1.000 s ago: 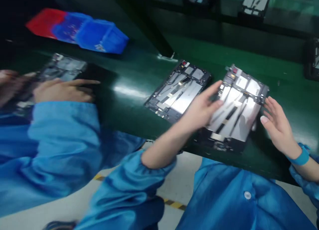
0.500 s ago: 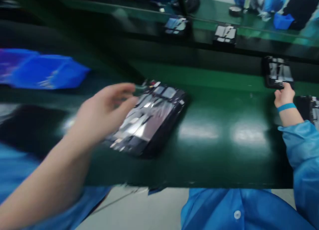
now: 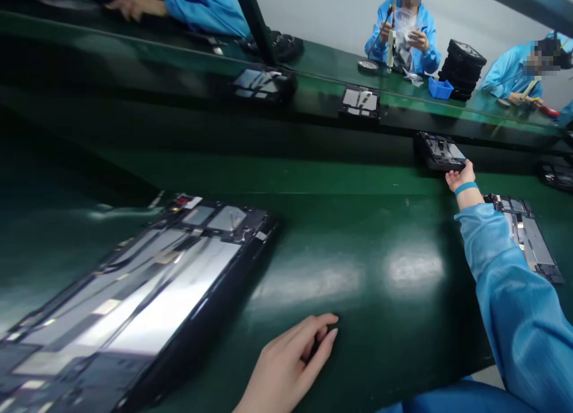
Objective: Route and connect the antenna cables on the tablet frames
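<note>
On my left lies a large opened device point(image 3: 201, 264), flat on the green bench point(image 3: 340, 234), its silver panels and dark ribbons bare, with no cover over them; I judge it to be unfinished, and neither of my hands is on it. Just to its right is my left hand point(image 3: 290, 359), fingers loosely curled, a small gap between thumb and forefinger, with nothing in it that I can see.

Beyond, along the back, sit two more units, a blurred one point(image 3: 257, 85) and a sharper one point(image 3: 362, 101), both with panels showing and well out of my reach. Further right, my right hand point(image 3: 463, 177) reaches out to the near corner of the far device point(image 3: 443, 149). My fingers are bent and touch that corner; whether they grip it or only press, and whether it is lifted at all, I cannot tell. I judge this handling to be partway through: contact is made, but the letting-go is not yet done.

Just right of my forearm lies another open unit point(image 3: 528, 237), partly covered by my sleeve point(image 3: 501, 264), and beyond it a dark one point(image 3: 557, 175).
</note>
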Motion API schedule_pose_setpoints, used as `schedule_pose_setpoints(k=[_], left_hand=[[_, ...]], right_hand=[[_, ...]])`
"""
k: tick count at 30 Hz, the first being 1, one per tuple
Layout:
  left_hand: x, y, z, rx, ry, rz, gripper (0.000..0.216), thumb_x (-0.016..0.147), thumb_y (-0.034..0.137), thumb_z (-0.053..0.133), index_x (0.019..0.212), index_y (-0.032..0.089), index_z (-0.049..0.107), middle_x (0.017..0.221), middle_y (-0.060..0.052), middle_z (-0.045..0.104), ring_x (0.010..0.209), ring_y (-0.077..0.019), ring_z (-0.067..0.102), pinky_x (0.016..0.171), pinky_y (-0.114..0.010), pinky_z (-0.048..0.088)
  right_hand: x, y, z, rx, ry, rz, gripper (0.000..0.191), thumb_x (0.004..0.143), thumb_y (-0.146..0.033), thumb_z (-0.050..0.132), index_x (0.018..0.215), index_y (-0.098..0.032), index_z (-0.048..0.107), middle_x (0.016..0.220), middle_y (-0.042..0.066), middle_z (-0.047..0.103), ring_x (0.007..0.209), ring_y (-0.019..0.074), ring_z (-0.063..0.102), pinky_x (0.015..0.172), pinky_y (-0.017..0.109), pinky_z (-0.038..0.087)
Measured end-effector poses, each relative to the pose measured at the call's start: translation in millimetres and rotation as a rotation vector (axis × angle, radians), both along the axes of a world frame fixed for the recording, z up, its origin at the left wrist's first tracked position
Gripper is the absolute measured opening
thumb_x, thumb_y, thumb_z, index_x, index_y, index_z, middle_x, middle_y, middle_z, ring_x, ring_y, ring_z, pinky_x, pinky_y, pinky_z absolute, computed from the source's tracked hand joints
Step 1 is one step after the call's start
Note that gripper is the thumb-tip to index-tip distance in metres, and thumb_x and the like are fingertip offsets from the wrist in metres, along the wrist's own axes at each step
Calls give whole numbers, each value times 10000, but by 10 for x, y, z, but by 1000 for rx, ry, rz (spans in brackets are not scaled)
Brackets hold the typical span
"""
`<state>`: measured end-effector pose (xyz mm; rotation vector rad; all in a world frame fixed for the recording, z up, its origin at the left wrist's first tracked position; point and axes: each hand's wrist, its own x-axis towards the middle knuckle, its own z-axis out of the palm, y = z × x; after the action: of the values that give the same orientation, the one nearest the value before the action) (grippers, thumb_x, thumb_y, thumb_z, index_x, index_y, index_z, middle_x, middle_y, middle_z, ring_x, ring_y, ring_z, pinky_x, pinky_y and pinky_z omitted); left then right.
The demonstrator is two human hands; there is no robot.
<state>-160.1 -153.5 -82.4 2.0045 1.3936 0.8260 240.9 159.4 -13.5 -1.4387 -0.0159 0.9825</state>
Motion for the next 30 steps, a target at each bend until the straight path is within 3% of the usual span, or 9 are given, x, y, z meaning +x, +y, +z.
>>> schedule_pose_setpoints(k=[5, 9, 13, 17, 20, 22, 24, 28, 30], left_hand=[[-18, 1, -10, -6, 45, 21, 222, 998, 380, 590, 1050, 239, 752, 672, 46, 663, 530, -128, 634, 581, -221, 528], [29, 0, 7, -23, 27, 47, 234, 974, 377, 589, 1019, 217, 753, 645, 47, 662, 500, -117, 601, 547, -217, 508], [65, 64, 174, -180, -93, 90, 251, 952, 380, 567, 959, 208, 750, 690, 12, 717, 552, -132, 635, 557, -229, 512], [161, 242, 373, -325, -187, 221, 312, 931, 434, 583, 1035, 185, 739, 744, -24, 735, 653, -178, 685, 644, -283, 545], [263, 372, 430, -394, -188, 247, 408, 940, 464, 571, 1179, 174, 729, 818, -47, 771, 739, -209, 722, 740, -330, 566], [336, 420, 439, -435, -135, 220, 454, 945, 451, 567, 1269, 172, 720, 880, -56, 801, 754, -215, 724, 774, -347, 565], [408, 447, 447, -461, -63, 187, 516, 951, 430, 554, 1362, 151, 692, 924, -63, 816, 746, -215, 721, 791, -353, 560], [557, 527, 480, -470, 52, 137, 634, 983, 415, 501, 1507, 71, 590, 931, -77, 817, 727, -220, 720, 802, -353, 550], [632, 571, 498, -463, 89, 96, 629, 988, 380, 482, 1520, 58, 575, 898, -74, 809, 716, -226, 719, 785, -351, 541]], right_hand=[[-217, -216, 67, 92, 52, 96, 141, 1022, -303, 537, 925, -203, 561, 724, -37, 573, 632, 84, 597, 552, 135, 536], [-540, -714, 79, 170, 143, 248, 75, 939, -153, 566, 909, -180, 629, 774, 14, 701, 726, 122, 710, 611, 168, 618], [-678, -1659, -3, 229, 170, 528, 127, 850, -124, 664, 940, -197, 717, 967, 25, 807, 866, 156, 777, 774, 252, 701], [-562, -2811, -91, 106, 65, 869, 242, 826, -308, 833, 1052, -247, 774, 1130, 37, 828, 946, 215, 801, 806, 354, 725], [-331, -3369, -26, -41, -54, 1139, 365, 858, -454, 835, 1171, -283, 760, 1181, 53, 822, 989, 254, 803, 850, 426, 716], [-172, -3465, 62, -154, -281, 1343, 434, 870, -520, 818, 1229, -286, 746, 1161, 71, 820, 995, 286, 794, 886, 478, 694], [-75, -3358, 133, -224, -652, 1416, 534, 847, -601, 810, 1259, -270, 739, 1077, 88, 819, 933, 313, 779, 862, 514, 663], [-172, -2832, 125, -152, -1269, 1127, 608, 857, -762, 659, 1122, -222, 745, 1061, 132, 785, 886, 321, 725, 833, 510, 582], [-317, -2599, 76, -102, -1338, 1202, 564, 924, -755, 545, 958, -218, 712, 956, 123, 764, 853, 296, 698, 793, 451, 544]])
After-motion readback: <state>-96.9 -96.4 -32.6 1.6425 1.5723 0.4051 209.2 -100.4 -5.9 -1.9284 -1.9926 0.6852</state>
